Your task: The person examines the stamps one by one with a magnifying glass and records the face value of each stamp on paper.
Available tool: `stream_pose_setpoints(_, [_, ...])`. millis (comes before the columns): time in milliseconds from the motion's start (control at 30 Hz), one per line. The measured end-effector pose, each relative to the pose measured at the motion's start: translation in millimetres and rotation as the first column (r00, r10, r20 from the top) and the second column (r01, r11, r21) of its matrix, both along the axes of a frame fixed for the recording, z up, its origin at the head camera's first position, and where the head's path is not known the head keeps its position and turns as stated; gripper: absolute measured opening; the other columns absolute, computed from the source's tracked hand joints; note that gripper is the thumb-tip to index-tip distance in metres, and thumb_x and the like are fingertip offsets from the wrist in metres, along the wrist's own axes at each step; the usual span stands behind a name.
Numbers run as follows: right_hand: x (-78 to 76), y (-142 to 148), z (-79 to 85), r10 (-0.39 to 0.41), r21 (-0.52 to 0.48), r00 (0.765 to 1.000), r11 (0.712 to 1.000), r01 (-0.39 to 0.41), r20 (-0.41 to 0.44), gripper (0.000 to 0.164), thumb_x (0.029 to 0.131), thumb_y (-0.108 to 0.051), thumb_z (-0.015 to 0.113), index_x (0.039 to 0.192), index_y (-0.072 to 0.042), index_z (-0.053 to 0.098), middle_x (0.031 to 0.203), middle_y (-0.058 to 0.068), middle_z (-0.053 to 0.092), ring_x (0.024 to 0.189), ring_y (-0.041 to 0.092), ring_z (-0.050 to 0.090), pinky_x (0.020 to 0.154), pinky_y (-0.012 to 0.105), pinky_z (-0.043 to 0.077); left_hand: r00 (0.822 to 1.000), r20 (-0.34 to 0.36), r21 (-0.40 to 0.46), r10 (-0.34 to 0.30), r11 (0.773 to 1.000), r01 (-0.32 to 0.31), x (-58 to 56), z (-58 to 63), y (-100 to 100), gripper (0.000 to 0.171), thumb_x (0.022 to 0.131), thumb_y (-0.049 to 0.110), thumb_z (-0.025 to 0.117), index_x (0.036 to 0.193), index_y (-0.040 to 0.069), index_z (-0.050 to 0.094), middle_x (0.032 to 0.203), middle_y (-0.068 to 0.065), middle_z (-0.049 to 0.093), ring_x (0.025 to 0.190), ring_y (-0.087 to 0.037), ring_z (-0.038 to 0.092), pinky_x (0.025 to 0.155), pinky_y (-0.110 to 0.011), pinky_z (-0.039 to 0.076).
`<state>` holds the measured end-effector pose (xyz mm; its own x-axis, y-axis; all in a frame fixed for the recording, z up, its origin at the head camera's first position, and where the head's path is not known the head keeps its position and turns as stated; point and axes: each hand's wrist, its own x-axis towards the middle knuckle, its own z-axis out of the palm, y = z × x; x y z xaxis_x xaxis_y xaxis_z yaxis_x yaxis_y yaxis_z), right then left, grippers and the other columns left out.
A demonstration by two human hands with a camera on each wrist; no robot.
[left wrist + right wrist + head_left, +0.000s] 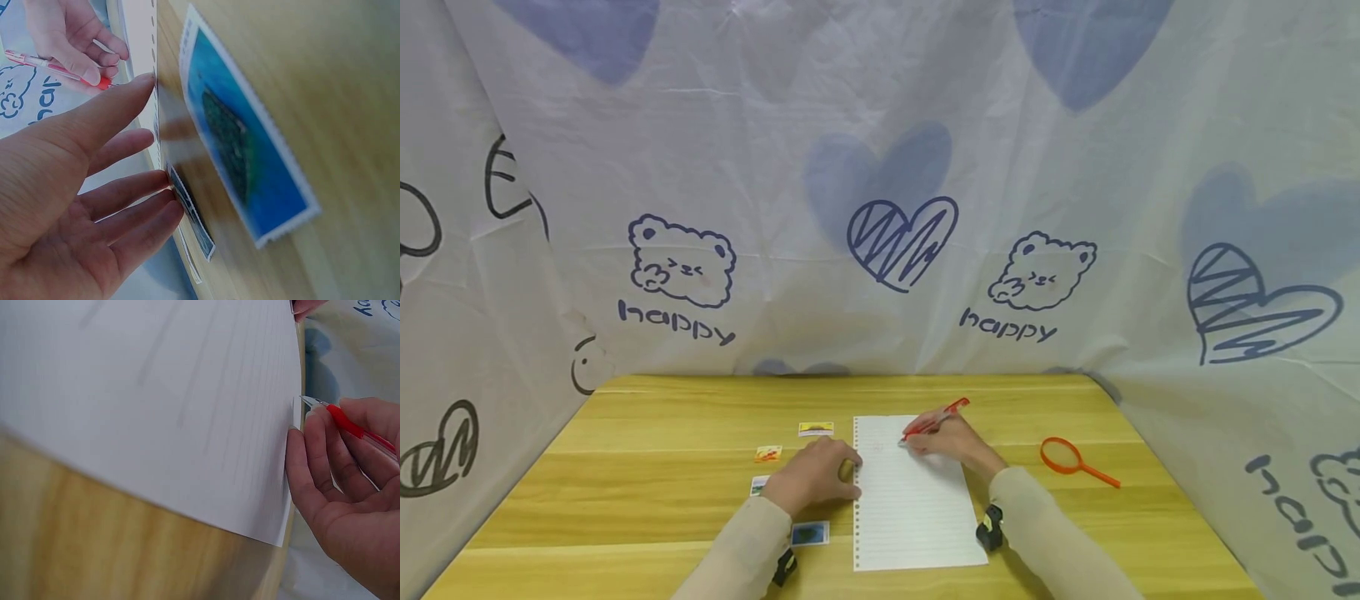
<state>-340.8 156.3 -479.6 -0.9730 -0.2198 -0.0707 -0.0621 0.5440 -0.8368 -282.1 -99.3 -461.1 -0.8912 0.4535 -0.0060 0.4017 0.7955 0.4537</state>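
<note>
A lined sheet of paper (913,508) with holes down its left edge lies on the wooden table. My right hand (942,433) grips a red pen (957,407) over the upper part of the sheet, its tip close to the paper. Faint marks show on the lines left of the tip. In the right wrist view, thumb and fingers pinch the pen's red grip (344,421). My left hand (816,477), fingers relaxed, rests with its fingertips at the sheet's left edge. Beside its wrist lies a blue stamp (810,533) with a dark green island shape, large in the left wrist view.
More stamps lie left of the sheet: a yellow one (816,429), an orange-red one (768,454) and one (759,485) partly hidden by the left hand. An orange magnifying glass (1081,463) lies to the right. A printed cloth (790,275) hangs behind the table.
</note>
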Motion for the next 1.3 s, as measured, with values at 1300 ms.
stream_pose_setpoints(1300, [1.2,-1.7,-2.1,-0.018,0.022,1.000,1.000,0.019,-0.020,0.012,0.090,-0.019,0.079,0.099,-0.011,0.080,0.087,0.000,0.077,0.075,0.011,0.067,0.069,0.024,0.056,1.000,-0.007,0.016,-0.012,1.000,0.012,2.4,2.8,-0.4,0.043,0.080,0.022,0.089,0.116,0.005,0.077,0.125,-0.016,0.073,0.115,-0.033,0.066,0.104,-0.053,0.053])
